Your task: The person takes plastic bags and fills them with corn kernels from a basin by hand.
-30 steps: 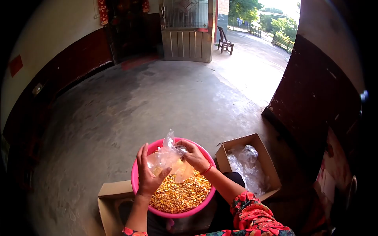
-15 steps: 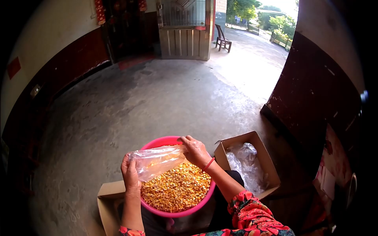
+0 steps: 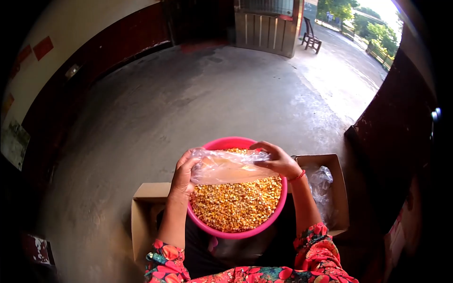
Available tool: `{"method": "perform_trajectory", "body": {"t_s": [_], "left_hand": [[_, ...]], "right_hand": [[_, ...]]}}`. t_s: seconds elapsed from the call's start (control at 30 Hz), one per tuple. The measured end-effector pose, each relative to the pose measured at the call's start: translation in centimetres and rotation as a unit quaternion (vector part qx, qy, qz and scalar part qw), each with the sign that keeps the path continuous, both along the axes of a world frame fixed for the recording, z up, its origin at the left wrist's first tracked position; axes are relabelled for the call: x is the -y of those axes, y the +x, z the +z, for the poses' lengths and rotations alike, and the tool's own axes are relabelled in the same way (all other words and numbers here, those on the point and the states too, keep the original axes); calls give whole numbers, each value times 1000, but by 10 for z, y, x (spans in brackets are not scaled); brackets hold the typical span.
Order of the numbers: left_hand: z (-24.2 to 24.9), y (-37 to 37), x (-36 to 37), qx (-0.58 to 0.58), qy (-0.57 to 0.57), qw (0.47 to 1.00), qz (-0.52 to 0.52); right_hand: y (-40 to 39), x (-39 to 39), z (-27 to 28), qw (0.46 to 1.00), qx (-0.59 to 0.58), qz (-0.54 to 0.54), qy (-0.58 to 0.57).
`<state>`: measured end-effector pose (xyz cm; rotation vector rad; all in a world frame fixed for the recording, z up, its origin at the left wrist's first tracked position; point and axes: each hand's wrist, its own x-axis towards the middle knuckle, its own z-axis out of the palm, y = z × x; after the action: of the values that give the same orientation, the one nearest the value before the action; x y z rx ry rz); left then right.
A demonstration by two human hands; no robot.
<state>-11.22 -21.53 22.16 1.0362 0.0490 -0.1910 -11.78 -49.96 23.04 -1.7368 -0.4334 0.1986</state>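
A clear plastic bag [image 3: 226, 170] is stretched sideways above a pink basin [image 3: 238, 234] filled with yellow corn kernels [image 3: 236, 203]. My left hand [image 3: 186, 172] is closed on the bag's left end, over the basin's left rim. At the right end, my right hand [image 3: 278, 162], with a red band at the wrist, grips the bag between thumb and fingers. The bag looks flat, and its opening cannot be made out.
An open cardboard box [image 3: 340, 188] with crumpled clear plastic [image 3: 322, 188] stands right of the basin. Another cardboard box [image 3: 141, 214] is at the left. A wooden chair [image 3: 310, 37] stands by the doorway, beyond the concrete floor [image 3: 188, 104].
The camera view has turned, so basin and boxes sit differently in it. My right hand has come down level with my left, and the bag is spread wider between them.
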Motion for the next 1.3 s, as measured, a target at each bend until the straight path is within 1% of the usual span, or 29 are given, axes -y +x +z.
{"method": "perform_trajectory", "body": {"t_s": [0.07, 0.1, 0.13, 0.2, 0.23, 0.27, 0.3, 0.33, 0.37, 0.4, 0.47, 0.5, 0.53, 0.57, 0.6, 0.63, 0.67, 0.73, 0.8, 0.87, 0.9, 0.97, 1.0, 1.03, 1.07, 1.17, 1.23, 1.27, 1.3], "left_hand": [[15, -7, 2, 23, -32, 999, -36], [17, -9, 2, 51, -41, 996, -64], [17, -12, 3, 49, -42, 996, -57], [16, -15, 3, 116, -38, 989, -83], [7, -12, -6, 128, -24, 984, -125], [4, -10, -9, 126, -26, 985, -119], [8, -7, -10, 156, 124, 965, -169], [8, -6, -10, 180, 272, 920, -216], [3, -10, 2, 222, 317, 913, -132], [-5, -9, 4, 228, 452, 859, -78], [-13, -9, 6, 196, 526, 825, -57], [-18, -9, 5, 191, 527, 827, -54], [-25, -6, 4, 270, 560, 783, -2], [-29, -5, 4, 348, 587, 730, 50], [-28, -6, 5, 345, 586, 731, 50], [-25, -8, 6, 304, 564, 768, -3], [-22, -10, 7, 260, 537, 800, -55], [-20, -11, 9, 239, 527, 813, -67], [-14, -13, 12, 217, 516, 825, -79], [-6, -14, 13, 174, 448, 871, -103], [-13, -13, 12, 252, 470, 844, -55], [-8, -14, 11, 229, 479, 846, -40], [-5, -15, 10, 207, 487, 848, -25], [-7, -12, 7, 228, 525, 820, 12], [-6, -11, 7, 225, 527, 819, 18], [-6, -9, 5, 272, 509, 813, 73], [-10, -8, 3, 253, 515, 818, 44], [-12, -8, 0, 260, 520, 813, 30], [6, -13, -1, 205, 525, 825, -34]], "right_hand": [[0, 1, 0, 995, -75, -47, 44], [3, 2, -4, 993, -79, -83, 20], [1, 2, -3, 988, -98, -111, 49], [6, 2, -14, 979, -98, -162, 68], [9, 3, -20, 980, -101, -157, 65], [12, 5, -25, 982, -74, -165, 58], [13, 1, -25, 982, -46, -173, 53], [10, -1, -20, 979, -60, -181, 70], [9, -3, -19, 979, -67, -164, 101], [7, -4, -17, 978, -74, -147, 132], [2, -9, -8, 981, -94, -132, 104], [1, -11, -7, 983, -109, -124, 81], [3, -11, -11, 983, -111, -120, 81], [6, -9, -17, 993, -3, -112, 39], [7, -8, -21, 989, 104, -102, -5], [1, -18, -5, 959, 210, -159, -102], [-4, -26, 6, 960, 208, -157, -104], [-11, -41, 23, 862, 404, -241, -187], [-25, -56, 31, 907, 379, -112, -141], [-26, -69, 22, 930, 329, 37, -160], [-25, -77, 13, 925, 328, 16, -189], [-21, -84, -21, 923, 299, -22, -240], [-24, -80, -24, 928, 177, 19, -327], [-22, -77, -22, 910, 110, 90, -389], [-22, -75, -17, 879, 42, 160, -447], [-30, -75, -11, 921, 85, 84, -372], [-27, -71, -13, 949, 138, 30, -282], [-25, -69, -3, 959, 85, 22, -270], [-23, -65, -1, 982, 56, 20, -177]]}}
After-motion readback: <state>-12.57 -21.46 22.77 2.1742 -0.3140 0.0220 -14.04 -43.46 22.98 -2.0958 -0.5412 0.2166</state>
